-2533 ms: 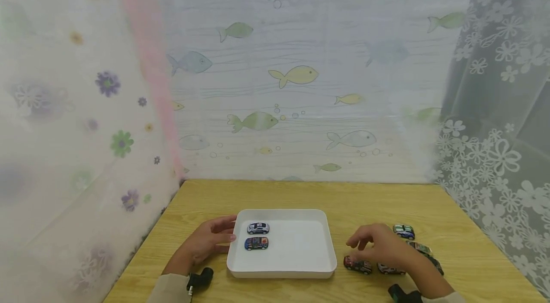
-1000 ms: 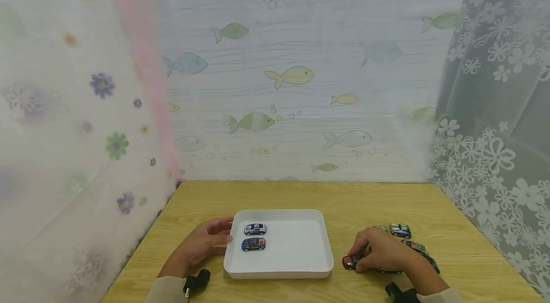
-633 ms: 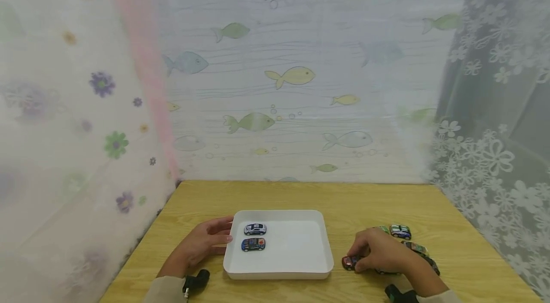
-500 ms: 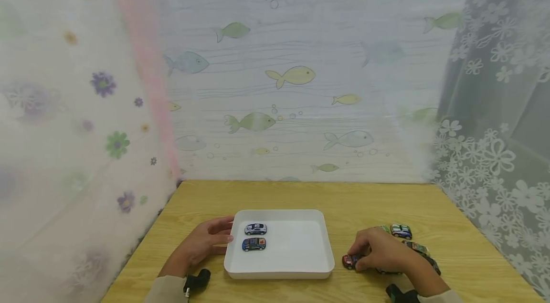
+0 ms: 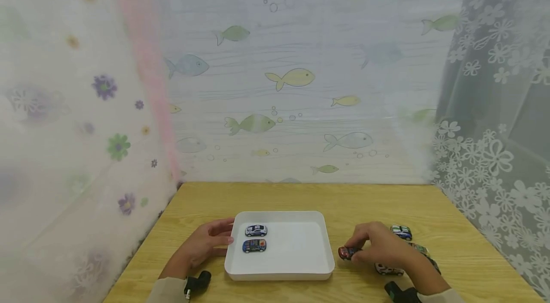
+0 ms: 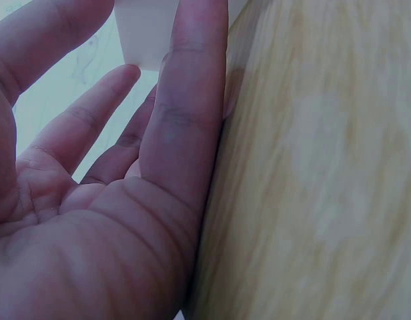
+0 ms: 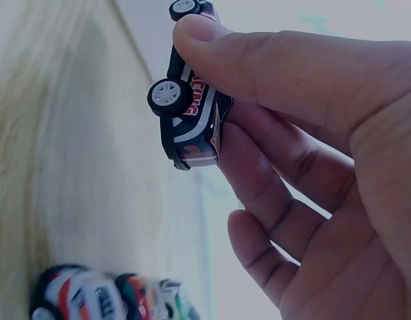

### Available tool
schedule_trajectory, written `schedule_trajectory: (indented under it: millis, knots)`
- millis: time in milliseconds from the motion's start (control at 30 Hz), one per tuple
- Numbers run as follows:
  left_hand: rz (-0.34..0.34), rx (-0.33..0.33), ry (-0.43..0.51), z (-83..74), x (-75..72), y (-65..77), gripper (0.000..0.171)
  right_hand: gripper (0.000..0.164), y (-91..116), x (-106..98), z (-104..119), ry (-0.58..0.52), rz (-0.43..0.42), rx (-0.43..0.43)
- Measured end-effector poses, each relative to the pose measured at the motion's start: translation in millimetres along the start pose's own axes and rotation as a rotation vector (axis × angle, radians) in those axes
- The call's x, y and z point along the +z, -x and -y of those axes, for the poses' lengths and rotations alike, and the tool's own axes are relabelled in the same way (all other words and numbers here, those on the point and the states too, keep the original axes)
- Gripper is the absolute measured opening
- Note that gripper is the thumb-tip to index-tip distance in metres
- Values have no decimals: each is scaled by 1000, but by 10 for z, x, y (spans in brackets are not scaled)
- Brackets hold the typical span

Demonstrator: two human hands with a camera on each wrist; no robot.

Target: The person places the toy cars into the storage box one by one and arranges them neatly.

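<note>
A red and black toy car [image 5: 346,252] is pinched between thumb and fingers of my right hand [image 5: 380,245], just right of the white tray [image 5: 301,276]. In the right wrist view the toy car [image 7: 192,120] shows white wheels and red lettering, raised off the tabletop. My left hand [image 5: 204,245] rests on its side on the table at the tray's left wall, fingers extended and fingertips at the rim. Inside the tray, a white and blue toy car [image 5: 256,230] sits behind a dark blue and orange toy car [image 5: 254,245].
Right of the tray, several more toy cars stand on the wooden table [image 5: 301,195], partly hidden by my right hand. Among them are a white and black car [image 5: 388,269] and a green and blue car [image 5: 401,232]. A fish-print curtain [image 5: 301,102] hangs behind.
My right hand came down onto the red and black toy car, gripped it, and has now lifted it slightly up and left. My left hand keeps its place at the tray.
</note>
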State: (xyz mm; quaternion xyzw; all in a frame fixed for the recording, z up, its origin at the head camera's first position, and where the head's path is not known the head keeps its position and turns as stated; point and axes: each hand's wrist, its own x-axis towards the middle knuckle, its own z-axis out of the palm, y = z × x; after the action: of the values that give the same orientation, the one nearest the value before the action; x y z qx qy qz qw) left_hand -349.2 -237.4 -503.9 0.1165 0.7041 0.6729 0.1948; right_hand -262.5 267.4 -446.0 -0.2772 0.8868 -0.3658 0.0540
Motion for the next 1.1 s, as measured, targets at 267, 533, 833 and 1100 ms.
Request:
schedule_trajectory:
  millis: [267,533,833,1100]
  knots:
    - [1,-1,8,2,13,-8,76,24,-86,2,130,9,-21,-6]
    - [-19,-14,-10,-5,16,12,76,24,-221,27,237,44,-46,-69]
    - [-1,0,-13,-2,2,25,74,25,-349,72,339,48,-58,-98]
    - [-7,0,-13,-25,19,40,74,25,-473,115,497,44,-68,-116]
